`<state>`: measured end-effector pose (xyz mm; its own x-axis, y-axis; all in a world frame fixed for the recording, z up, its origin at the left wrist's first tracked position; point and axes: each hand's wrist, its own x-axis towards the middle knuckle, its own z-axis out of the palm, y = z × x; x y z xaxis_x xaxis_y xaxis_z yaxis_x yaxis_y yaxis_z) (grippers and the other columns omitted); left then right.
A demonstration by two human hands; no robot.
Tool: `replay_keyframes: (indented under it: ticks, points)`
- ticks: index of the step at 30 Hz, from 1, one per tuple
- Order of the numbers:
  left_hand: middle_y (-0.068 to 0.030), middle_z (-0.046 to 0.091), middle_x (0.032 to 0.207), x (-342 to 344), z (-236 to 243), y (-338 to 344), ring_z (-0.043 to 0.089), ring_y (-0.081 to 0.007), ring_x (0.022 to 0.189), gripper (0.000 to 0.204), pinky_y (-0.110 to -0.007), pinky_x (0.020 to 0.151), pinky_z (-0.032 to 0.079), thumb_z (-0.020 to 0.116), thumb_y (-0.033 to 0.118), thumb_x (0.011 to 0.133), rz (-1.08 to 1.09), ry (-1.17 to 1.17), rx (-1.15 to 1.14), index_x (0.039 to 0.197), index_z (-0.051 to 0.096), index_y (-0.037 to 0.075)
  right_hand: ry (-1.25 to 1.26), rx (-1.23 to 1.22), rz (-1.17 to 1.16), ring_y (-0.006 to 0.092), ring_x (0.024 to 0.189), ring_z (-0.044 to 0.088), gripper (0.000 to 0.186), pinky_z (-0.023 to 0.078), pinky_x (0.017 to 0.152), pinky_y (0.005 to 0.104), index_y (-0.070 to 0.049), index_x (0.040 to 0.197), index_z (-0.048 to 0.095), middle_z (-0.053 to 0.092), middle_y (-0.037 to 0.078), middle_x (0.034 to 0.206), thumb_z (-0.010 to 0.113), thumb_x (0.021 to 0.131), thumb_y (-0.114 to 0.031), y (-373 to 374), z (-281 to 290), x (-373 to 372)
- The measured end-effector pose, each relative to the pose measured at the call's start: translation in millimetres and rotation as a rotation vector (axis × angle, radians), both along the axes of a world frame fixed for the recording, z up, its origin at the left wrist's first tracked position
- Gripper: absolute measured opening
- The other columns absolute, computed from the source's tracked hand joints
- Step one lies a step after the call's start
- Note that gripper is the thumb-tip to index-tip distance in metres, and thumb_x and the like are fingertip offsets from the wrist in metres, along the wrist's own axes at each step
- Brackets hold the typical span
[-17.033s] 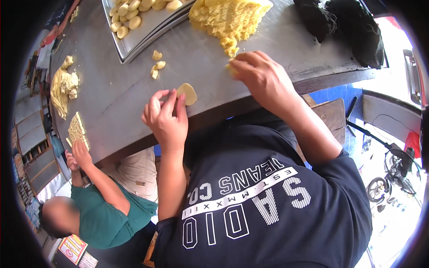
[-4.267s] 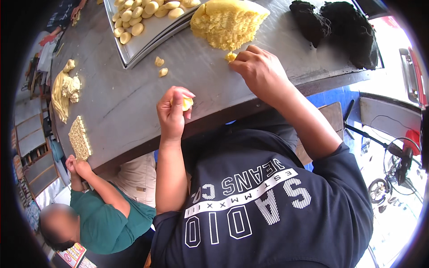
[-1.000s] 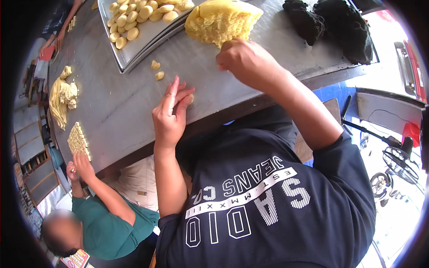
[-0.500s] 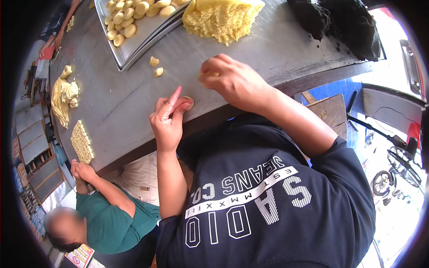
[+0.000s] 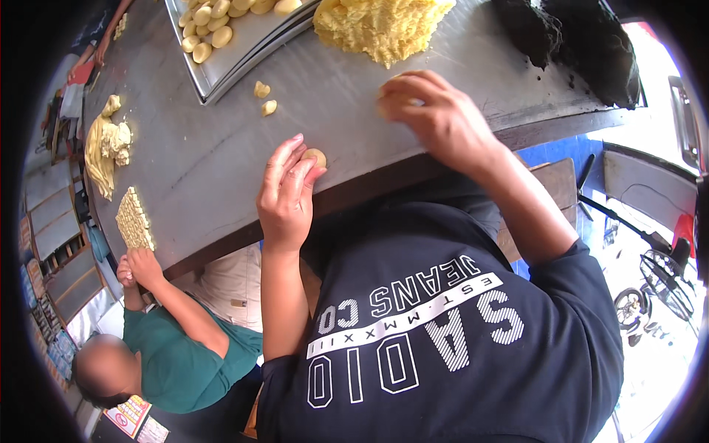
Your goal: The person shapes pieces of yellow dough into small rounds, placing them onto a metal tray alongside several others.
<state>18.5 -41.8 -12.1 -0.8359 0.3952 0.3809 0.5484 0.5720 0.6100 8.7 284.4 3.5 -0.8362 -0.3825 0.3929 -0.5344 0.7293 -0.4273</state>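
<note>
Near the table's front edge, my left hand [image 5: 286,193] pinches a small round dough piece [image 5: 315,156] between thumb and fingers, with the index finger stretched out. My right hand [image 5: 442,122] is raised over the table to the right, its fingers curled together and slightly blurred. A bit of yellow dough [image 5: 384,105] shows at its fingertips. Beyond that hand lies a big crumbly lump of yellow dough [image 5: 384,28]. Two small dough scraps [image 5: 269,108] rest on the metal table ahead of my left hand.
A metal tray [image 5: 214,85] of round dough balls [image 5: 218,37] stands at the back. Dark, black dough [image 5: 583,52] is heaped at the far right. To the left lie more dough [image 5: 107,151] and a scored dough slab [image 5: 134,221], beside a co-worker in a green shirt [image 5: 192,362].
My right hand has moved right and away from my left hand. My left hand has turned, showing more of the round dough piece. The co-worker's hands have shifted slightly.
</note>
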Motion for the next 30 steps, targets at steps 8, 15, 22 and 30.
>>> replay_keyframes:
  ticks: [8, 15, 22, 30]
  points:
    - [-0.0107, 0.07, 0.131, -30.5, 25.2, -0.6, 0.07, -0.0206, 0.105, 0.015, -0.034, 0.092, 0.057, 0.08, 0.011, 0.107, -0.021, -0.362, 0.032, 0.113, 0.07, 0.002, 0.043, 0.029, -0.03, 0.0271, 0.118, 0.07, 0.024, 0.061, 0.103, 0.0409, -0.009, 0.11, 0.084, 0.08, 0.004, 0.127, 0.071, 0.091, -0.012, -12.7, 0.8, -23.0]
    - [-0.0111, 0.081, 0.103, -60.6, 35.1, 37.0, 0.079, -0.0298, 0.092, 0.021, -0.046, 0.08, 0.063, 0.073, 0.023, 0.111, -0.015, 0.204, -0.753, 0.107, 0.07, 0.003, 0.035, 0.089, -0.153, 0.0298, 0.117, 0.074, 0.019, 0.062, 0.1, 0.0415, -0.01, 0.113, 0.084, 0.078, 0.007, 0.132, 0.081, 0.095, -0.014, -10.5, 7.7, -16.2]
    - [-0.0101, 0.077, 0.102, -51.0, 36.0, 50.0, 0.077, -0.0362, 0.097, 0.02, -0.05, 0.082, 0.06, 0.071, 0.023, 0.11, 0.051, 0.073, -0.72, 0.099, 0.068, 0.007, 0.025, 0.027, -0.051, 0.0303, 0.123, 0.071, 0.02, 0.062, 0.102, 0.0434, -0.01, 0.113, 0.083, 0.078, 0.004, 0.132, 0.08, 0.095, -0.017, 0.2, -5.1, -15.3]
    - [-0.0082, 0.08, 0.107, -29.1, 28.5, -5.0, 0.078, -0.0209, 0.091, 0.015, -0.035, 0.081, 0.062, 0.083, 0.01, 0.105, -0.028, -0.247, -0.047, 0.114, 0.073, 0.006, 0.031, -0.068, -0.08, 0.0341, 0.124, 0.072, 0.021, 0.063, 0.101, 0.0463, -0.005, 0.115, 0.079, 0.075, 0.01, 0.137, 0.08, 0.094, -0.005, -4.3, 13.3, 2.3]
